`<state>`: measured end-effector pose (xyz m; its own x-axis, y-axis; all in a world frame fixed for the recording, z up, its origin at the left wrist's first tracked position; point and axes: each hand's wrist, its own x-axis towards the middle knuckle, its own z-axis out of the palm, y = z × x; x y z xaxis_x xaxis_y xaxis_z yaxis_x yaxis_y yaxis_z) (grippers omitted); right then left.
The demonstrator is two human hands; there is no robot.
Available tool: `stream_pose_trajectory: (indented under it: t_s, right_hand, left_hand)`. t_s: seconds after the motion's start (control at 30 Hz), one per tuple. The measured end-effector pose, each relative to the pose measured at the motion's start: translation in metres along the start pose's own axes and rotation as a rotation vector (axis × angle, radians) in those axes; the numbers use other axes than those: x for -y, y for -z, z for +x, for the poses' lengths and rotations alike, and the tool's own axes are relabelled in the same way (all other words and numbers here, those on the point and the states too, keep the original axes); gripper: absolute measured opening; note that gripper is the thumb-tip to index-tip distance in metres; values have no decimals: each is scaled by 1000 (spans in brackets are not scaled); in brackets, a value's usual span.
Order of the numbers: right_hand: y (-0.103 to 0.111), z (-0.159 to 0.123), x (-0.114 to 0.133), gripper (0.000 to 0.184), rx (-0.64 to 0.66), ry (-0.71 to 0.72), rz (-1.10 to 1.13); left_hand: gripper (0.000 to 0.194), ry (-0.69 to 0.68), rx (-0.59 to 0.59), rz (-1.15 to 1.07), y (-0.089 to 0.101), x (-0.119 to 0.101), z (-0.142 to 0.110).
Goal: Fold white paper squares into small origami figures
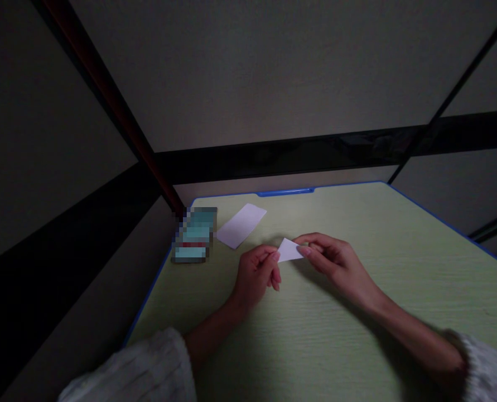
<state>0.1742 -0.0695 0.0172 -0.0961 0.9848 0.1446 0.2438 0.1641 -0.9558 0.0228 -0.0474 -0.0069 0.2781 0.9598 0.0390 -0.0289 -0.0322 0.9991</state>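
A small folded piece of white paper, roughly triangular, is held between my two hands above the table. My left hand pinches its left corner between thumb and fingers. At the right corner, the thumb and fingertips of my right hand close on the same piece. Beyond my left hand, a flat white sheet of paper lies slantwise on the table.
The pale wood-grain table has a blue edge and a blue strip at its far side. A blurred-out phone-like device lies at the left edge. Panelled walls rise behind and to the left.
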Motion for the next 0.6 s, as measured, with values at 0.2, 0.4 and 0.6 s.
stream_pose_trajectory:
  t_s: [0.2, 0.4, 0.6]
  right_hand:
    - [0, -1, -1, 16, -12, -16, 199]
    - [3, 2, -3, 24, 99, -55, 320]
    - [0, 2, -3, 24, 205, -117, 288]
  left_hand:
    - [24, -5, 77, -66, 0, -3, -4]
    - [31, 75, 235, -215, 5, 2, -1]
    - [24, 149, 253, -96, 3, 3, -4]
